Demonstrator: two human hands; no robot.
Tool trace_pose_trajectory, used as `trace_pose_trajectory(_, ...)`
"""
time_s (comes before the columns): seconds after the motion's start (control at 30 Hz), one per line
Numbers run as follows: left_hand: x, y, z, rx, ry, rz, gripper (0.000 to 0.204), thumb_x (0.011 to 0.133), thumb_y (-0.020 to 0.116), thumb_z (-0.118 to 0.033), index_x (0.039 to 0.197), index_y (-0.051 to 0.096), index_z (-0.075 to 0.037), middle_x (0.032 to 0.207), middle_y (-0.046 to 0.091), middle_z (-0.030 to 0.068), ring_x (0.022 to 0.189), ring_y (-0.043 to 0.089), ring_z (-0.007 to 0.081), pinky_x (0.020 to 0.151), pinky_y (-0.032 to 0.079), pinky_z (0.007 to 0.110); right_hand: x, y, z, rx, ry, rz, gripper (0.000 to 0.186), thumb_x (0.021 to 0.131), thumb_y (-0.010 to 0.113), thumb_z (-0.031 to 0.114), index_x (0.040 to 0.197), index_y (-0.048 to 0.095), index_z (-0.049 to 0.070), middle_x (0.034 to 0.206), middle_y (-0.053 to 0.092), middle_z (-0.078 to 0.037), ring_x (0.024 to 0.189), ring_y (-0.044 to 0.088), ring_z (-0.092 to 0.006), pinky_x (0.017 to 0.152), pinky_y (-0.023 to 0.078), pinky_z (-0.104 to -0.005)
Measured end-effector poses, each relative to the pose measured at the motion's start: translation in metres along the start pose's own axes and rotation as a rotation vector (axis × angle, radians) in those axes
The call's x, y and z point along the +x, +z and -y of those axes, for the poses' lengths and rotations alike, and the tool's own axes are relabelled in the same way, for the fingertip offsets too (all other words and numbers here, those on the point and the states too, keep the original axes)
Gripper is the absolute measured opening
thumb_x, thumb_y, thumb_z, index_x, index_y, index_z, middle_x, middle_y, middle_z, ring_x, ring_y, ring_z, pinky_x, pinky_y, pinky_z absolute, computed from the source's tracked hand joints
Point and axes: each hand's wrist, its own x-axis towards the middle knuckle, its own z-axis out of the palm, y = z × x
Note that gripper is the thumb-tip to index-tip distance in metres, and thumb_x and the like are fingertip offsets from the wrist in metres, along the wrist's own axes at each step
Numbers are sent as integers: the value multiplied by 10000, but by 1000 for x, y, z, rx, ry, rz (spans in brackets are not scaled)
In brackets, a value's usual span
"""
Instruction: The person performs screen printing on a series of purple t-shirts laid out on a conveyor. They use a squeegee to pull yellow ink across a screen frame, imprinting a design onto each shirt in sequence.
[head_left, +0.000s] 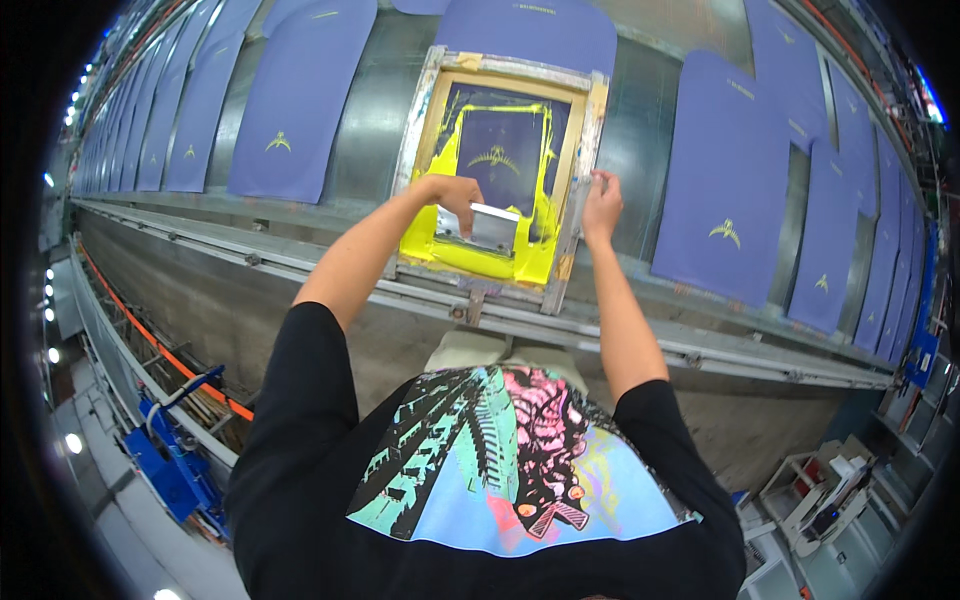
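The work looks partway along: purple flat panels (300, 95) to the left and purple flat panels (715, 175) to the right on the grey metal tabletop (642, 130) bear small yellow winged motifs (724, 233), so those prints seem done, while the screen in front of the person appears to be in mid-use. That worn, pale-edged rectangular screen frame (405, 160) lies over a purple panel (530, 30) whose far end shows beyond it. Bright yellow ink (475, 262) is pooled at the near end of the mesh and streaked up both sides; how much has gone through onto the panel beneath cannot be told. The silver metal squeegee (488, 230) sits tilted at the frame's near end, directly under the left hand (456, 198), whose grip is closed around its left part, fingers bent over the top edge. The right hand (602, 205) is at the frame's right edge, well apart from the squeegee, fingers gathered; whether its grip holds the frame or merely rests beside it cannot be told.
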Motion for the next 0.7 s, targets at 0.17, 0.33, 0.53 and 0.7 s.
trace_pose_trajectory(0.17,-23,-75,-36,312,-147,-718,285,699,803,-114,982,807,-148,864,780,50,807,714,219,879,458,407,-9,-6,16,-25,84,54,208,1024,561,235,1058,680,68,675,612,-126,615,574,-215,620,439,-419)
trace_pose_trajectory(0.33,10,-36,-25,595,-11,-1420,328,792,653,-2,932,806,-256,909,774,-17,841,681,186,944,364,462,4,3,31,22,111,96,210,1029,566,234,1059,685,63,652,555,-61,584,494,-146,577,401,-368)
trace_pose_trajectory(0.53,1,78,-31,568,86,-1456,277,791,681,-32,920,780,-256,961,770,-74,865,665,150,892,363,456,11,-5,14,0,121,75,201,1027,567,233,1054,681,70,647,566,-85,575,506,-176,582,407,-388)
trace_pose_trajectory(0.7,-18,64,-23,586,139,-1377,239,806,680,-61,902,773,-259,976,771,-88,880,674,132,874,358,451,17,4,26,6,70,16,198,1024,570,238,1055,679,75,630,560,-93,565,512,-200,582,408,-404)
